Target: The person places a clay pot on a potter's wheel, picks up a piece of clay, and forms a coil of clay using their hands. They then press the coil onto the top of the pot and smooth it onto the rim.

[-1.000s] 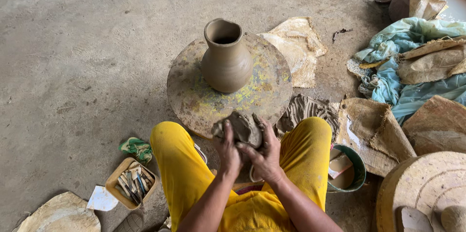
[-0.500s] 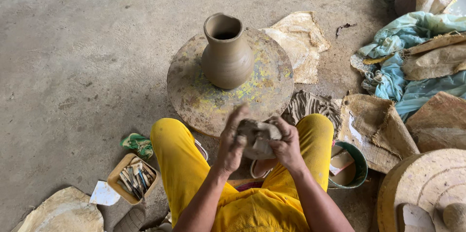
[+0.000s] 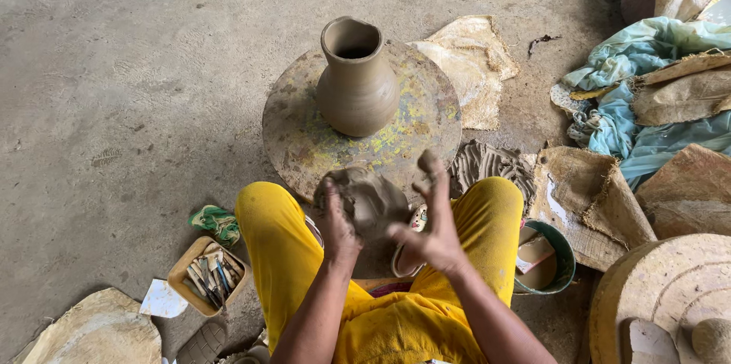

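Compared with a moment ago, the lump of clay (image 3: 371, 200) is now gripped by the left hand (image 3: 335, 219) only, while the right hand (image 3: 432, 219) is opened beside it.

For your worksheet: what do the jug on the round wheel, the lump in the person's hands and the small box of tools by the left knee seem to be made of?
Jug: unfired wet clay, it seems; even matte grey-brown, no glaze.
Lump: the same soft clay, dented and smeared, held by the left hand; right hand open beside it.
Round wheel: unclear, perhaps stone or metal; worn, with flaking yellow patches.
Tool box: probably wood or card; tan, plain walls.
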